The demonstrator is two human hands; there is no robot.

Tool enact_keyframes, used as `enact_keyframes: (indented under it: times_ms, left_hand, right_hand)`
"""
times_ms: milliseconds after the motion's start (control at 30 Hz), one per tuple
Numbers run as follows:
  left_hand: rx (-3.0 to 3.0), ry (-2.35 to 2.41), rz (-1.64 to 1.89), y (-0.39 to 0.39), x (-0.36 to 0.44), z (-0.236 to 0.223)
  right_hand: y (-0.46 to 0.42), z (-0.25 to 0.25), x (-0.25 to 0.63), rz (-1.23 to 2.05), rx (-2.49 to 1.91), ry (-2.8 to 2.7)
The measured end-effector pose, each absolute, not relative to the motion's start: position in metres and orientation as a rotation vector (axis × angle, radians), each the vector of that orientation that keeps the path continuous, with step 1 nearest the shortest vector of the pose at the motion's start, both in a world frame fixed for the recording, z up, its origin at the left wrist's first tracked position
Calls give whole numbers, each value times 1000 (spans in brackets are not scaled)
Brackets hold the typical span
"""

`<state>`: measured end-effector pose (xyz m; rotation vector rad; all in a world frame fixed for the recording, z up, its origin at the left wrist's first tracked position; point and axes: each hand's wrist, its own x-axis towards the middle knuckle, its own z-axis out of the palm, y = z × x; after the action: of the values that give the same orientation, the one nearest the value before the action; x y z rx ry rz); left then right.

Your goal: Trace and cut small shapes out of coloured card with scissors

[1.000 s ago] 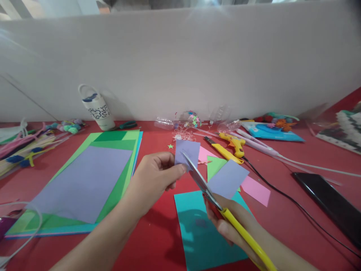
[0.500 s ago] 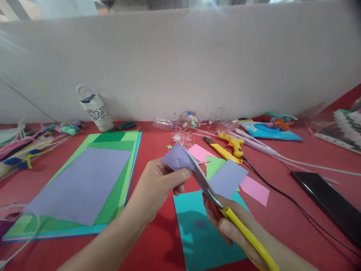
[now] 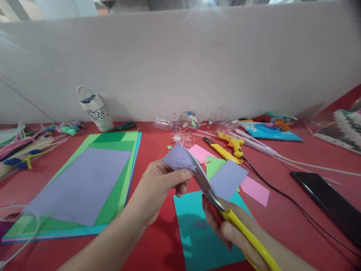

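Observation:
My left hand (image 3: pixel 158 188) pinches a small piece of purple paper (image 3: pixel 178 156) between thumb and fingers; a drawn line shape shows on its face. My right hand (image 3: pixel 225 226) grips scissors (image 3: pixel 239 222) with yellow and red handles. The metal blades point up and to the left, lying along the right edge of the purple piece. Whether the blades have paper between them is hard to make out. Under the hands lies a teal sheet (image 3: pixel 194 241) with a shadow on it. Just beyond the scissors are purple (image 3: pixel 229 178), green and pink paper cuts.
At left lies a stack of coloured sheets (image 3: pixel 81 184), with a white tumbler (image 3: pixel 97 113) behind. Pipe cleaners (image 3: pixel 25 146) are far left. A yellow cutter (image 3: pixel 222 149), a yellow glue gun (image 3: pixel 234 143) with a black cord, and a black phone (image 3: pixel 327 203) lie at right.
The purple piece has tilted slightly, so its drawn lines show more clearly. Both hands and the scissors have shifted only a little.

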<state>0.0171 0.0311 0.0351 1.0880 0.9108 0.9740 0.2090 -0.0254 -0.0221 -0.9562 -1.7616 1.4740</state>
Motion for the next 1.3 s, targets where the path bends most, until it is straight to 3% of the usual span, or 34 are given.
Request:
enact_keyframes:
  times_ms: [1300]
  left_hand:
    - [1112, 913, 969, 27, 16, 34]
  right_hand:
    - [-31, -11, 199, 1558, -1199, -1566]
